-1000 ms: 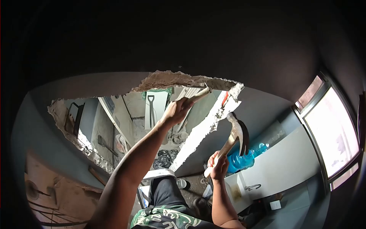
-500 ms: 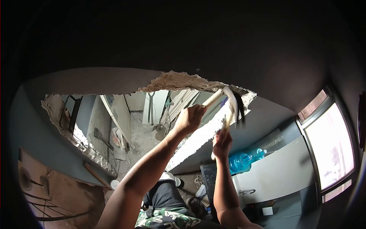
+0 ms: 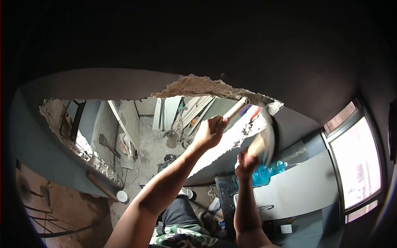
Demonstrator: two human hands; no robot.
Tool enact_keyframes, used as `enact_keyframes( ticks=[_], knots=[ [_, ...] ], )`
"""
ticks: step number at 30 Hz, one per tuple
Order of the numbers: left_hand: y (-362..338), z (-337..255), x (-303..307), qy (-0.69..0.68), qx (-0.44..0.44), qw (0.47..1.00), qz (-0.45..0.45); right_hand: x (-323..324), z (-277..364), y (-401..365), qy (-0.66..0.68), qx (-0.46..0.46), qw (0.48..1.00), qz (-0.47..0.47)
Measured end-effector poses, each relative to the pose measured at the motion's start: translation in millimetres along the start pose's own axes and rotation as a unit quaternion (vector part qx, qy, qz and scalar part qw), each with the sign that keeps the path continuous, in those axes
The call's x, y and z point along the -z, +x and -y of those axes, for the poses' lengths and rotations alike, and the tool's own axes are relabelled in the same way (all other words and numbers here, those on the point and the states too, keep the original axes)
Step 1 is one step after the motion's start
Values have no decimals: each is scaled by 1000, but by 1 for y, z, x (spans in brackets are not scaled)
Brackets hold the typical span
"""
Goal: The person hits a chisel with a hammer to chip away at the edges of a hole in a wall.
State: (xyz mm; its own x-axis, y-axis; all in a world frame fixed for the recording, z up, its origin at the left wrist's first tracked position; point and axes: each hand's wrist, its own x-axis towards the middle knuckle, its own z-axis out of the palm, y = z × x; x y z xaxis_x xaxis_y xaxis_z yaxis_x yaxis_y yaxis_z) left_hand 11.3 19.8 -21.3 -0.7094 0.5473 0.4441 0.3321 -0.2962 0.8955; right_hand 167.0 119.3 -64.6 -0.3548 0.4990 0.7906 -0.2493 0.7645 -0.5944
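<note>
A pale rod-shaped tool [image 3: 235,108] is in the closed fist of my left hand [image 3: 211,131], its far end near the broken upper edge [image 3: 198,86] of a wall opening. My right hand [image 3: 247,161] grips the light handle of a hammer [image 3: 268,139], whose head is smeared by motion to the right of the rod. The hammer and rod are apart. Rough plaster and rubble line the opening's edge around both tools.
Blue plastic bottles [image 3: 262,174] lie by a pale counter [image 3: 302,182] on the right. Beyond stands a bright window [image 3: 356,159]. Through the opening are leaning boards [image 3: 194,111] and a dusty floor. A white bucket [image 3: 122,196] stands lower left.
The hammer has swung away from the rod's end, down and to the right. My right hand has moved slightly right and lower, while my left hand keeps holding the rod.
</note>
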Motion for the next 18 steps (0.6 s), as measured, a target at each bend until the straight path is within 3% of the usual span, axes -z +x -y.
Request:
enact_keyframes(
  ticks=[2,3,4,6,7,8,10,12,14,15,16,18],
  knots=[
    [-2,-3,1,-1,4,1000,-7,10,-1,8,-44,-167,983,67],
    [-3,-1,-1,-5,5,1000,-11,16,-3,3,-105,-148,981,62],
    [-1,0,-1,-8,5,1000,-20,18,17,2,20,-251,968,21],
    [-2,-7,0,-5,14,1000,-15,16,28,-7,34,-175,984,-23],
    [-2,-7,0,0,3,1000,-20,16,51,-2,117,-163,979,-25],
    [-3,-7,-2,5,-8,1000,-22,23,59,2,87,-83,993,20],
    [-3,-7,-3,4,-10,1000,-27,12,89,16,122,86,989,-10],
    [-5,-8,-5,11,-6,999,-39,7,88,21,130,116,985,-15],
    [-8,-7,-8,16,-10,999,-46,10,50,17,86,82,992,44],
    [-7,-9,-9,8,-15,998,-59,8,44,13,-40,-30,995,89],
    [-6,-10,-8,0,-21,997,-73,0,41,19,-216,-7,971,100],
    [-4,-13,-5,9,6,998,-61,11,27,6,-17,-260,964,59]
  ],
)
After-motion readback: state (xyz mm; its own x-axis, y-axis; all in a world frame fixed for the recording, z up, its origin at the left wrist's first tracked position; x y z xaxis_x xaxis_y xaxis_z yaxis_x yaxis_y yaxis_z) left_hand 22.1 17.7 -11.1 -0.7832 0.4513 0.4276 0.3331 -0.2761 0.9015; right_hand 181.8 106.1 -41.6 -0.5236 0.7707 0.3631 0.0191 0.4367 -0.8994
